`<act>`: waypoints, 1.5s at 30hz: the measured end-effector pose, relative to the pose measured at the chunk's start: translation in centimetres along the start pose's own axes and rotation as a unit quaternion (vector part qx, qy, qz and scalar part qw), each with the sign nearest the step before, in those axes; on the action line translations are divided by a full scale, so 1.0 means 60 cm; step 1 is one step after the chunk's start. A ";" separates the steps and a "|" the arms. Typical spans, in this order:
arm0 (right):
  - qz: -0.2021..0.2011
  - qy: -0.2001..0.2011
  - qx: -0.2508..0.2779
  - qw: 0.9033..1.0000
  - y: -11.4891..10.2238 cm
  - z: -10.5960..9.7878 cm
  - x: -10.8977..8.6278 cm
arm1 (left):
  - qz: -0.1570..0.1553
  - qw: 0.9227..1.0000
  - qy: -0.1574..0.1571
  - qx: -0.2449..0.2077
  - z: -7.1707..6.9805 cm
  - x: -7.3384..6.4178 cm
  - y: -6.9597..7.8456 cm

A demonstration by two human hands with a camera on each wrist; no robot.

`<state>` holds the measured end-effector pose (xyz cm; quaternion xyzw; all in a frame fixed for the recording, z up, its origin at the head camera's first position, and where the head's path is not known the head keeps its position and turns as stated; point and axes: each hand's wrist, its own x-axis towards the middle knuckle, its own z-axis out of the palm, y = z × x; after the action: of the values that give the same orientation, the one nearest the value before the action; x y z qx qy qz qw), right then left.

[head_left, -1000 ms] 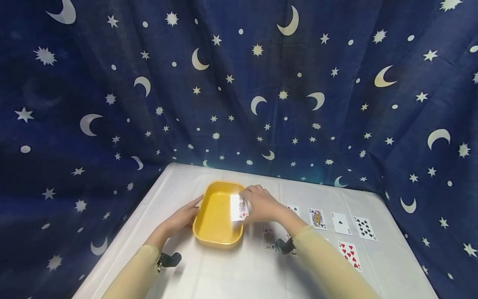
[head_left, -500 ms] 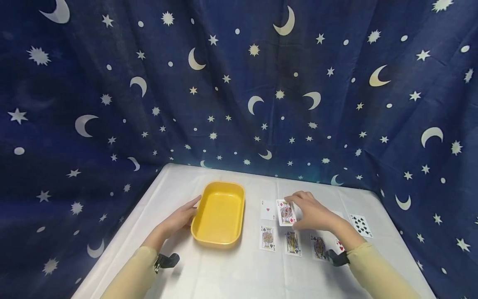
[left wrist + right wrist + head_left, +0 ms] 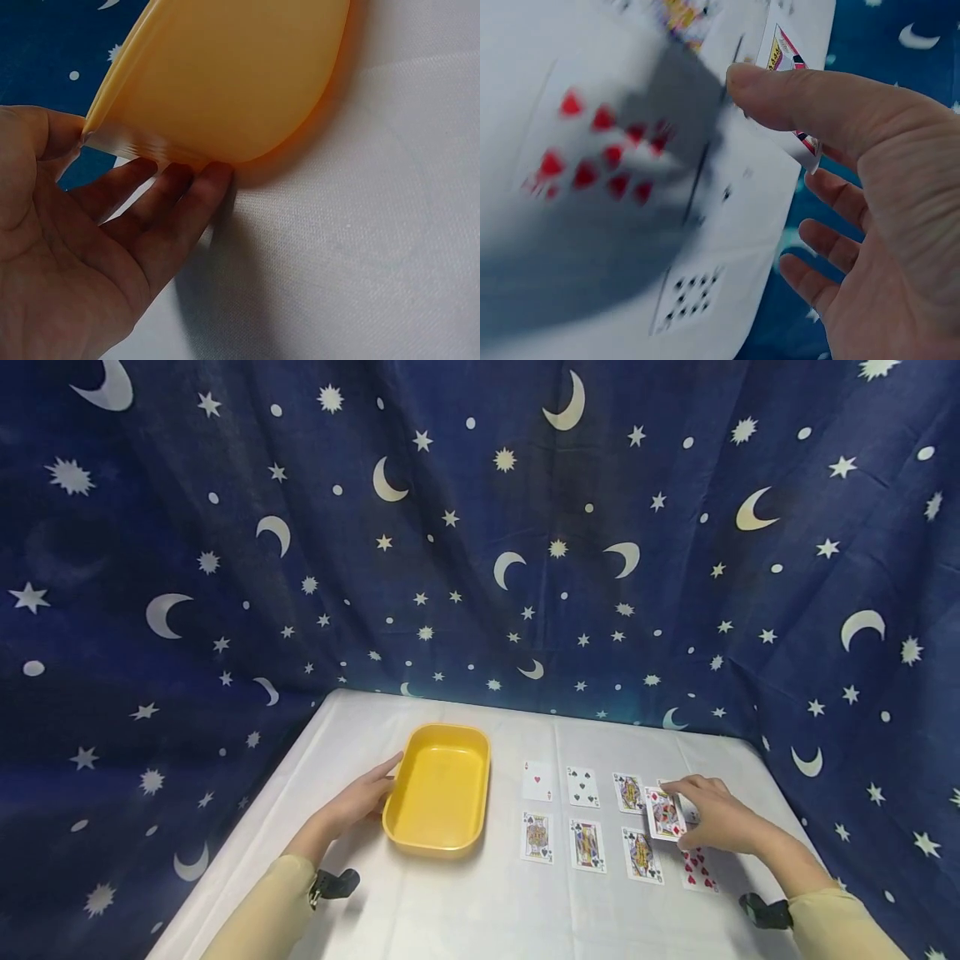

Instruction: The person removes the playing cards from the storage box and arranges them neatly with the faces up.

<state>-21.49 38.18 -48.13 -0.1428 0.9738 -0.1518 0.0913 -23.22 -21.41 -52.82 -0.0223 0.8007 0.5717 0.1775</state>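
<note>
My right hand pinches a face playing card of diamonds between thumb and fingers, over the right part of two rows of face-up cards. In the right wrist view this card is tilted, mostly behind the thumb, and the lower fingers are apart from it. A ten of hearts lies below the hand. My left hand holds the left side of a yellow tray. The left wrist view has its thumb at the rim and several fingertips against the tray's outer wall.
Left in the back row lie an ace of hearts and a black spot card, then a face card. The front row has several face cards, including a king. A starry curtain hangs behind the white table.
My right hand has moved right with a face card, from over the tray to the right end of the rows, uncovering the left cards. The left hand has stayed at the tray.
</note>
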 end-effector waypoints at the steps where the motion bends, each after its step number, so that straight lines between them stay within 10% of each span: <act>1: 0.004 -0.001 -0.001 1.000 0.009 -0.001 -0.006 | 0.000 1.000 0.000 -0.001 0.000 0.000 0.000; 21: 0.049 -0.011 -0.019 0.999 0.117 0.012 -0.087 | -0.005 1.000 -0.001 -0.002 0.000 0.001 0.001; 45: 0.091 -0.048 -0.032 0.994 0.145 0.018 -0.110 | 0.001 1.000 -0.009 -0.013 0.001 -0.002 0.004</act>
<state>-17.21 47.86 -51.05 -0.0631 0.9816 -0.1048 0.1468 -23.14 -21.31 -52.59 -0.0188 0.7919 0.5820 0.1838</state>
